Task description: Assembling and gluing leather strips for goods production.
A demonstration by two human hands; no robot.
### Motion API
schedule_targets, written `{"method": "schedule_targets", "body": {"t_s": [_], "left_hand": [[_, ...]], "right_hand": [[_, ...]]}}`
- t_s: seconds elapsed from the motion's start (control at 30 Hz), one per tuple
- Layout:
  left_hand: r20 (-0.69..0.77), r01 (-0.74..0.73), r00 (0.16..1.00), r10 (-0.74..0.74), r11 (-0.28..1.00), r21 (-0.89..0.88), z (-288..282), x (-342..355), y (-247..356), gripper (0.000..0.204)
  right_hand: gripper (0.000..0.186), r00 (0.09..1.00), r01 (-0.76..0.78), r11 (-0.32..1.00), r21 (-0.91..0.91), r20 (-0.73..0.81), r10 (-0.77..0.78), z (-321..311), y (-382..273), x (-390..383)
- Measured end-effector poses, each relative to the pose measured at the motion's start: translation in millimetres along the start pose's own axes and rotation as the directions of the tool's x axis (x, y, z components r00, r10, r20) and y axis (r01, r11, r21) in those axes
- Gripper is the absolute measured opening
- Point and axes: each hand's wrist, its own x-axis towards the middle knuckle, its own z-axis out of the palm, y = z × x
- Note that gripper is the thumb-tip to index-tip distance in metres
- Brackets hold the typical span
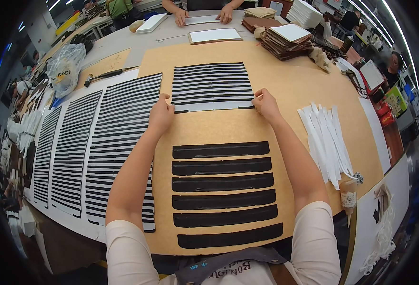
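Note:
My left hand (pixel 162 114) and my right hand (pixel 266 105) are both closed in a pinch. Between them lies a pale strip with black ends (pixel 214 107), one end in each hand's fingertips. It runs along the near edge of a block of evenly spaced black-and-white stripes (pixel 211 84), flat on the tan board. Closer to me, several wide black strips (pixel 223 183) lie one below another between my forearms. To the left, longer striped columns (pixel 124 128) rest on white sheets; my left forearm covers part of the nearest one.
White strips (pixel 324 142) lie loosely bunched at right, near a plastic cup (pixel 348 194). A hammer (pixel 105 75) and a clear plastic bag (pixel 67 69) are at the far left. Stacked brown pieces (pixel 285 42) stand far right. Across the table, another person's hands (pixel 226 15) touch a white piece.

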Motion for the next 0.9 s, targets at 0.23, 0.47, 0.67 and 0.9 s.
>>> {"method": "schedule_targets", "body": {"t_s": [0.23, 0.47, 0.67, 0.9], "left_hand": [[-0.133, -0.084, 0.986, 0.101, 0.989, 0.126, -27.1, -18.8, 15.9, 0.033], [-0.082, -0.285, 0.956, 0.282, 0.958, -0.023, -57.3, -101.7, 9.6, 0.02], [0.019, -0.413, 0.909, 0.417, 0.905, -0.097, -50.3, -155.8, 42.8, 0.017], [0.055, -0.486, 0.868, 0.494, 0.867, -0.112, -52.5, -194.1, 62.3, 0.014]], "right_hand": [[0.024, 0.994, 0.021, 0.998, -0.053, -0.107, -0.026, -52.1, -10.4, -43.5], [0.021, 0.998, -0.063, 0.888, -0.455, -0.009, 0.066, -147.9, -12.8, -170.5], [0.03, 0.998, -0.056, 0.807, -0.588, 0.001, 0.07, -134.3, -9.6, -240.5], [0.033, 0.988, -0.155, 0.88, -0.449, -0.081, 0.132, -125.2, 2.0, -246.9]]}}
